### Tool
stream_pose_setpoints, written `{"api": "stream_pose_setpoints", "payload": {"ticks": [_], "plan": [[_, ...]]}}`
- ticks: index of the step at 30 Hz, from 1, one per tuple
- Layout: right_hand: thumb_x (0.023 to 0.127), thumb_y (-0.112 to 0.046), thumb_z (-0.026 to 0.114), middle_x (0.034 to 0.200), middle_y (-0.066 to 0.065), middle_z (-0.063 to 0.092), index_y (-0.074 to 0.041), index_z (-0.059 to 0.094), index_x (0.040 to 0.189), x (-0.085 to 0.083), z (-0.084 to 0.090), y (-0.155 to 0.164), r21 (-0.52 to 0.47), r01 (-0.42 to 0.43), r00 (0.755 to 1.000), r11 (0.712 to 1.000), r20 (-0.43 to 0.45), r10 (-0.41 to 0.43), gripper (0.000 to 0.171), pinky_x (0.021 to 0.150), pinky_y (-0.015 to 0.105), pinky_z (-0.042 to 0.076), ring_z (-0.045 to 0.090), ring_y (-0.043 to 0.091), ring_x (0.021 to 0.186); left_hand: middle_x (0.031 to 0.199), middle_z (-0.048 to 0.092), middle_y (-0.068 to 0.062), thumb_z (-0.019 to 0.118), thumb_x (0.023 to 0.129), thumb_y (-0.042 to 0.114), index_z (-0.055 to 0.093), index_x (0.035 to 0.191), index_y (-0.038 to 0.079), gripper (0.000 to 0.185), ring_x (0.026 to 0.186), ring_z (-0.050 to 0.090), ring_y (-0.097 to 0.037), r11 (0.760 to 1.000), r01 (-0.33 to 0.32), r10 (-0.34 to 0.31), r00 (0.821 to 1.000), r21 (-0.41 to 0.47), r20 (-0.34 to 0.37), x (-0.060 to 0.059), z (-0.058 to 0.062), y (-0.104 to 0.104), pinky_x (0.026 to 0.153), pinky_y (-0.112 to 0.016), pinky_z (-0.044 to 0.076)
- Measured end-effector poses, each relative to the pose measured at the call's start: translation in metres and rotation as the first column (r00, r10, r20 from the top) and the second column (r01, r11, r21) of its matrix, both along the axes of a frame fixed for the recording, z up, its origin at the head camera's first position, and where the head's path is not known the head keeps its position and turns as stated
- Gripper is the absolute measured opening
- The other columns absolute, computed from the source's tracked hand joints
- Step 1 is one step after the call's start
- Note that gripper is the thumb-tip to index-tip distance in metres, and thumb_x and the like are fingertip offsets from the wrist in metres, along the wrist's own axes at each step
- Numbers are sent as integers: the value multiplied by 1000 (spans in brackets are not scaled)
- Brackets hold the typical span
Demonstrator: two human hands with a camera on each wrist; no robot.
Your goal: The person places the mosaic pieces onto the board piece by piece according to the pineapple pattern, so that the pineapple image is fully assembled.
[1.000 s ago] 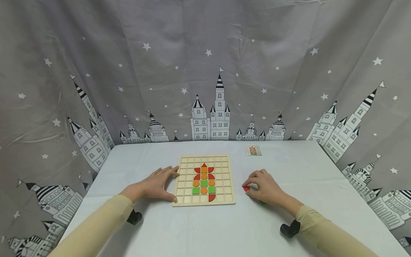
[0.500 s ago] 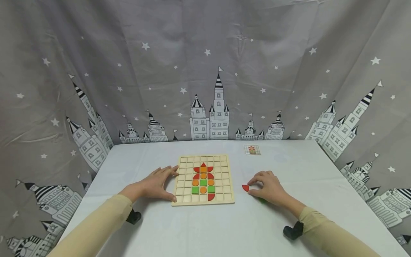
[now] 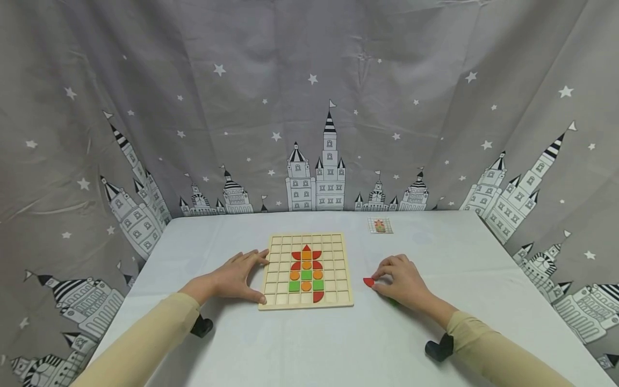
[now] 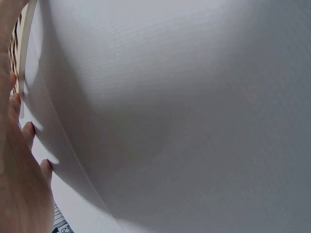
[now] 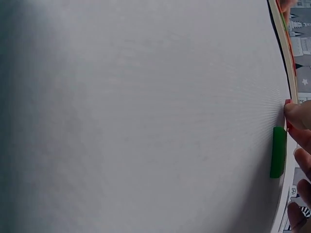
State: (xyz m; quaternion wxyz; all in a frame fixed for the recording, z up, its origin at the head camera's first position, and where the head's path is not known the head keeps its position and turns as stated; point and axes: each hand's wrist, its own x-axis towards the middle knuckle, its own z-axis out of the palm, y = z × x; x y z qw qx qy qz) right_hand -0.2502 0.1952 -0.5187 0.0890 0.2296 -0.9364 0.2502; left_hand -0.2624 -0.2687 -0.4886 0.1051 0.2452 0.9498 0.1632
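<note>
A wooden grid board (image 3: 338,252) lies mid-table with red, orange and green pieces set in a figure at its centre. My left hand (image 3: 242,277) lies flat on the white cloth, fingers straight, thumb and fingertips against the board's left edge (image 4: 26,48). My right hand (image 3: 400,279) rests to the right of the board, its curled fingers pinching a red rounded piece (image 3: 369,281) that lies on the cloth. A green piece (image 5: 278,151) lies under that hand's palm. In the right wrist view a fingertip (image 5: 297,114) presses on the red piece (image 5: 287,102).
A small pattern card (image 3: 380,226) lies at the back right of the table. A star-and-castle curtain (image 3: 309,107) hangs close round the back and both sides. The table's near edge runs below my forearms.
My right hand has drawn back a little, uncovering the red piece at its fingertips. The left hand and the board have not moved.
</note>
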Motion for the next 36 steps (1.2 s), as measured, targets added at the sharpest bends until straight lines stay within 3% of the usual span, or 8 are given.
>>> {"api": "stream_pose_setpoints", "payload": {"ticks": [9, 17, 21, 26, 36], "plan": [[79, -28, 89, 105, -5, 65, -22, 79, 87, 1, 12, -16, -21, -12, 999, 1000, -48, 11, 15, 93, 47, 45, 52, 24, 109, 167, 27, -9, 79, 68, 76, 48, 144, 16, 102, 152, 22, -41, 1000, 1, -1, 1000, -2, -4, -1, -2, -1, 124, -61, 13], [77, -26, 89, 103, -8, 64, -22, 80, 87, 13, 30, -72, -106, -113, 993, 988, -50, 109, 14, 93, 45, 44, 51, 22, 109, 167, 27, -9, 79, 69, 76, 48, 145, 15, 102, 152, 22, -40, 1000, 3, -3, 1000, -2, -6, 0, -2, -1, 124, -61, 12], [78, -28, 88, 103, -9, 64, -21, 80, 88, 21, 29, -106, -113, -186, 982, 976, -57, 180, 15, 89, 41, 44, 51, 19, 107, 167, 27, -9, 79, 69, 76, 48, 145, 15, 102, 152, 22, -40, 1000, 2, -2, 1000, -1, -3, 0, -1, -1, 124, -61, 12], [82, -33, 86, 106, -8, 65, -21, 80, 89, 26, 26, -137, -48, -234, 970, 971, -82, 229, 16, 88, 38, 45, 51, 17, 106, 168, 26, -8, 78, 69, 77, 47, 146, 15, 104, 153, 21, -40, 1000, 9, -9, 1000, 1, 1, -1, -1, 0, 124, -61, 12], [82, -33, 84, 102, -9, 64, -23, 81, 89, 26, 16, -157, -20, -213, 974, 977, -89, 210, 13, 88, 36, 45, 50, 16, 105, 168, 25, -8, 78, 69, 77, 46, 148, 14, 106, 153, 21, -40, 1000, 6, -6, 1000, -8, 2, -2, -2, -1, 124, -61, 12]]}}
